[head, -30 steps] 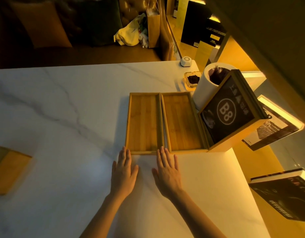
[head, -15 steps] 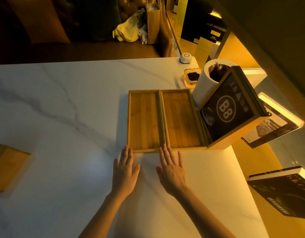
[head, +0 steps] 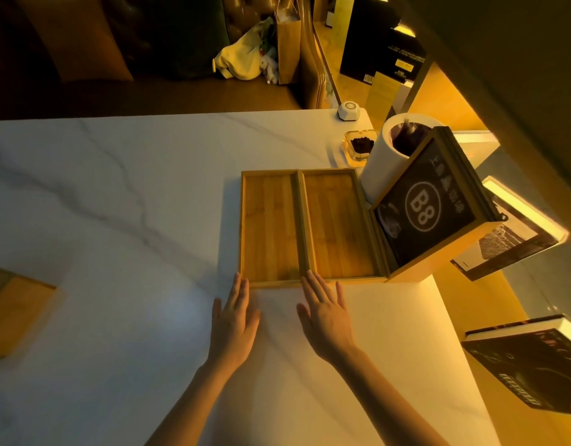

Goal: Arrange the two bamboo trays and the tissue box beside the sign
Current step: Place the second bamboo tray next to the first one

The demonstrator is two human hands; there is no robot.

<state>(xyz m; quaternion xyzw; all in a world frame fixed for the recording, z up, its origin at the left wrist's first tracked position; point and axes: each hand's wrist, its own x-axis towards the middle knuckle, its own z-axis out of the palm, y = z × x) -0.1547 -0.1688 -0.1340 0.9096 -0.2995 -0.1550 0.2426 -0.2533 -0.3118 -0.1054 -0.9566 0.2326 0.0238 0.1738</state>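
Observation:
Two bamboo trays lie side by side on the white marble table (head: 116,220): the left tray (head: 269,225) and the right tray (head: 337,223), long edges touching. The right tray sits against the dark B8 sign (head: 427,209) in its wooden frame. My left hand (head: 234,320) lies flat with its fingertips at the left tray's near edge. My right hand (head: 326,312) is flat too, fingertips touching the near rim where the trays meet. Both hands hold nothing. A wooden box (head: 15,313), perhaps the tissue box, sits at the table's far left edge.
Behind the sign stands a white cylinder (head: 384,156) with dark contents, a glass ashtray (head: 358,148) and a small white device (head: 349,110). Books on lit shelves (head: 532,365) lie past the table's right edge. A sofa with bags (head: 245,59) is beyond the far edge.
The trays have slid a little away from me with my fingertips at their near edge. My hands stay flat and open; the view has shifted slightly.

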